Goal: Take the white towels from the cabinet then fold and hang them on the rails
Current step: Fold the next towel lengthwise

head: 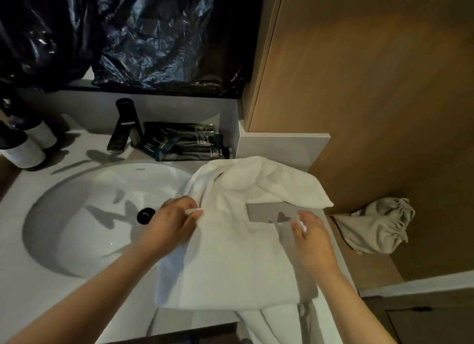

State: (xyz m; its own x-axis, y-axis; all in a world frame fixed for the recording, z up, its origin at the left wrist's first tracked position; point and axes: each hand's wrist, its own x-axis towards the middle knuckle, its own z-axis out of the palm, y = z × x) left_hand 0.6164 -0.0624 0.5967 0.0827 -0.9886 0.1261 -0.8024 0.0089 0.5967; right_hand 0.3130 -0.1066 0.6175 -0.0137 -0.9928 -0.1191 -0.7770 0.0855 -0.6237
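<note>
Lying across the table (264, 212) to the right of the oval sink (84, 215), the white towel (238, 261) is partly folded: a flat doubled panel sits near the front edge, and a rumpled mass is heaped at the back, against the low white ledge. Its left side overlaps the sink's rim. The left grip (174, 223) pinches the towel's left edge between thumb and fingertips, just right of the black drain plug (146, 215). The right grip (314, 243) hovers over the towel's right side with its fingers curled, and a small white corner shows pinched at its fingertips. More white cloth (272, 325) hangs below the table's front edge; whether it belongs to the same towel cannot be told.

Behind the sink stands a black faucet (123, 128), with dark toiletry packets (187, 143) stacked just to its right. Two white containers with dark tops (25, 151) sit at the far left. Crinkled black plastic sheeting (128, 35) covers the wall above. A beige drawstring bag (377, 228) rests on a wooden ledge to the right.
</note>
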